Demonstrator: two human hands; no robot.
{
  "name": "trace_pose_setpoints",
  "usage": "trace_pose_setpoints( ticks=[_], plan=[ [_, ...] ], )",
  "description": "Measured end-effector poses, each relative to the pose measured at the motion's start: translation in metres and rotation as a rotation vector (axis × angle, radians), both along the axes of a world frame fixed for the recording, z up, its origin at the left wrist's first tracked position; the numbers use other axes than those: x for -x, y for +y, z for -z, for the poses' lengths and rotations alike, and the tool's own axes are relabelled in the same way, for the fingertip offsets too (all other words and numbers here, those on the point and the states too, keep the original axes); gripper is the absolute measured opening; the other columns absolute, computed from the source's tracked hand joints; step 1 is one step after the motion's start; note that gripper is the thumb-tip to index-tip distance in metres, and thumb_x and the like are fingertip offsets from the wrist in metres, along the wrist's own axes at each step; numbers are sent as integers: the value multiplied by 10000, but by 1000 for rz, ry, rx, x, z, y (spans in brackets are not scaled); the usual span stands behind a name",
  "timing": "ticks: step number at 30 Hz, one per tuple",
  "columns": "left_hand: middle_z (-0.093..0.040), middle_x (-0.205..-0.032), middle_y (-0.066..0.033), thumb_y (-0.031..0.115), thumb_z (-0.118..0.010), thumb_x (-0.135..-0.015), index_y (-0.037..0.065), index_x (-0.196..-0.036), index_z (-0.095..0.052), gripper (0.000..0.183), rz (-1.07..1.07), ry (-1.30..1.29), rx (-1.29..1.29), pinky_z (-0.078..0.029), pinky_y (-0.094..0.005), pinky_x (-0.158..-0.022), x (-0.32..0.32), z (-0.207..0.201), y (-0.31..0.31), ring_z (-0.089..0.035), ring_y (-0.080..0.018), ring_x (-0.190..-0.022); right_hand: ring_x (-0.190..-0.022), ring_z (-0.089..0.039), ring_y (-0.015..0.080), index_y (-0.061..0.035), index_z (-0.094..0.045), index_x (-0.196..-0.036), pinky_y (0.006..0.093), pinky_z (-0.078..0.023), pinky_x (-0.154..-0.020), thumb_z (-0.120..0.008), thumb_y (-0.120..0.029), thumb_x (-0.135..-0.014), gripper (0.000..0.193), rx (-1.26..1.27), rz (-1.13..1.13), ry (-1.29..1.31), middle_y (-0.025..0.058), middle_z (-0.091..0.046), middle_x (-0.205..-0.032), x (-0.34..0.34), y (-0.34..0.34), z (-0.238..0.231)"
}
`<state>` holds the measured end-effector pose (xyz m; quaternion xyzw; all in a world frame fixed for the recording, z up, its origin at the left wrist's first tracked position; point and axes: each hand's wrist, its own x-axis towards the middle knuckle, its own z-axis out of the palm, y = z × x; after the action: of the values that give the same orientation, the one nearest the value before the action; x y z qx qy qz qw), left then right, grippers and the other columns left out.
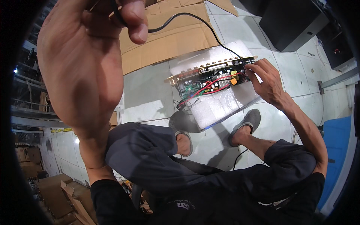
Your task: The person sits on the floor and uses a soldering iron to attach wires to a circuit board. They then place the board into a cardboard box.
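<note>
My left hand [86, 67] is raised close to the camera at the upper left, its fingers curled round a black cable [183, 14]. From there the cable arcs down to the right end of an amplifier circuit board assembly [210, 77], which has a long panel with a row of knobs or jacks and red, green and black wires. At that end my right hand [266, 80] pinches the cable's end between thumb and fingertips. The exact contact point is small and partly hidden by the fingers. The assembly rests on a white foam block [221, 108].
Flattened cardboard [168, 45] lies on the tiled floor beyond the foam. A black speaker cabinet [294, 24] stands at the upper right, a blue panel [337, 157] at the right edge. Cardboard boxes [56, 193] pile up at lower left. My feet in grey clogs [249, 122] flank the foam.
</note>
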<state>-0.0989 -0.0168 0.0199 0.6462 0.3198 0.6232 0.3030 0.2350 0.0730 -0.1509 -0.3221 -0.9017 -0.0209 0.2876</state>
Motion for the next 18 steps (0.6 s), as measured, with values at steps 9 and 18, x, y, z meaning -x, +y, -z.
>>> trace_pose_setpoints(
  ticks=[9, 18],
  plan=[
    [-621, -907, -27, 282, -509, -1053, -22, -1268, -583, 379, -67, -38, 30, -462, -236, -574, -11, -10, 4, -568, -99, -700, -744, -571, 263, -7, -666, -951, 375, -467, -657, -721, -7, -805, 155, -37, 22, 10, 98, -607, -831, -3, 2, 1],
    [-640, -848, -74, 174, -565, -1028, -72, -1177, -607, 291, -97, -209, 218, -523, -289, -535, -38, -14, 2, -609, -136, -637, -710, -561, 264, -17, -656, -890, 388, -449, -631, -709, 16, -795, 114, -100, 89, 173, 95, -579, -757, 6, -6, -24]
  ],
)
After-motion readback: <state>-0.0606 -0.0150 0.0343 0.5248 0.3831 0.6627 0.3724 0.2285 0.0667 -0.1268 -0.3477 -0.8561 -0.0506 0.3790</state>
